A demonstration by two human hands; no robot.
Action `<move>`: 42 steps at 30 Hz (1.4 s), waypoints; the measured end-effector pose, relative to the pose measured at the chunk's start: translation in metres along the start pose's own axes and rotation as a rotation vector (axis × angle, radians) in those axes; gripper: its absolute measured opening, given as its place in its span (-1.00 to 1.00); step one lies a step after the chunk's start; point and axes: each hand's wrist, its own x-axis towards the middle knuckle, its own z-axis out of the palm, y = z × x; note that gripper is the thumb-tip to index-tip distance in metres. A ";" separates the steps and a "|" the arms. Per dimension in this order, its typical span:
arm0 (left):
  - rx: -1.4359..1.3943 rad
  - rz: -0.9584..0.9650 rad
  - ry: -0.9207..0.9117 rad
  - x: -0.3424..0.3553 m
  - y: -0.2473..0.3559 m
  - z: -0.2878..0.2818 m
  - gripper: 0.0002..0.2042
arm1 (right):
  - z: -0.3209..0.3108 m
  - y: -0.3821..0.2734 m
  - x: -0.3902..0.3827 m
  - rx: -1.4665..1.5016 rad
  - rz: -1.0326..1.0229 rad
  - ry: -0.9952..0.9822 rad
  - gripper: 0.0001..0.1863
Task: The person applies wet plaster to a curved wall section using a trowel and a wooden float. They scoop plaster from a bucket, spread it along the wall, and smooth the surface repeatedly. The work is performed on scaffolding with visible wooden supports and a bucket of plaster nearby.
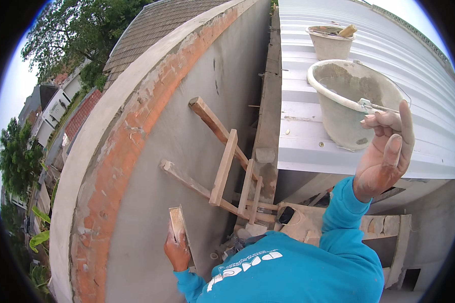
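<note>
My left hand [177, 246] grips a flat float [179, 227] with a pale wooden top, held by the grey plastered wall [126, 242]. My right hand [389, 146] is raised in front of a large, mortar-stained white bucket [338, 118] with a wire handle, which stands on the white corrugated metal roof [298, 156]. Its index finger points up and the others bend loosely, apart from the thumb, with nothing visible in them; whether the fingertips touch the bucket or its handle I cannot tell.
A wooden ladder-like frame [225, 166] leans along the wall, beside a narrow gap. A smaller bucket [328, 48] with tools stands farther up the roof. The curved wall top [68, 192] has an exposed orange strip. Trees and houses lie beyond it at left; concrete framing is below the roof edge.
</note>
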 end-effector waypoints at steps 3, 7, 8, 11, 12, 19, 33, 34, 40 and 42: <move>-0.039 0.018 0.021 0.001 0.005 0.011 -0.55 | 0.077 0.005 -0.026 0.094 0.001 -0.165 -0.44; -0.026 -0.036 0.063 -0.010 0.010 0.008 -0.54 | 0.135 0.043 -0.014 0.198 0.205 -0.180 -0.47; -0.035 -0.076 0.079 -0.015 0.004 0.008 -0.54 | 0.143 0.053 -0.008 0.200 0.241 -0.183 -0.46; -0.030 -0.206 0.143 -0.041 -0.022 -0.001 -0.53 | 0.178 0.088 0.008 0.398 0.377 -0.123 -0.39; -0.024 -0.249 0.162 -0.052 -0.028 -0.006 -0.53 | 0.190 0.100 0.014 0.473 0.421 -0.098 -0.38; 0.132 -0.313 0.269 -0.081 -0.029 -0.036 -0.55 | 0.246 0.264 0.076 -0.110 0.410 -0.258 -0.53; 0.342 -0.469 0.308 -0.153 -0.074 -0.008 -0.60 | 0.212 0.423 0.200 -0.537 1.011 1.038 -0.56; 0.339 -0.497 0.275 -0.153 -0.076 -0.003 -0.60 | 0.201 0.439 0.210 -0.606 0.989 1.112 -0.56; 0.370 -0.617 0.137 -0.158 -0.086 0.017 -0.59 | 0.167 0.471 0.212 -0.534 0.904 1.167 -0.33; 0.374 -0.643 0.103 -0.158 -0.090 0.021 -0.59 | 0.161 0.477 0.215 -0.561 0.898 1.168 -0.34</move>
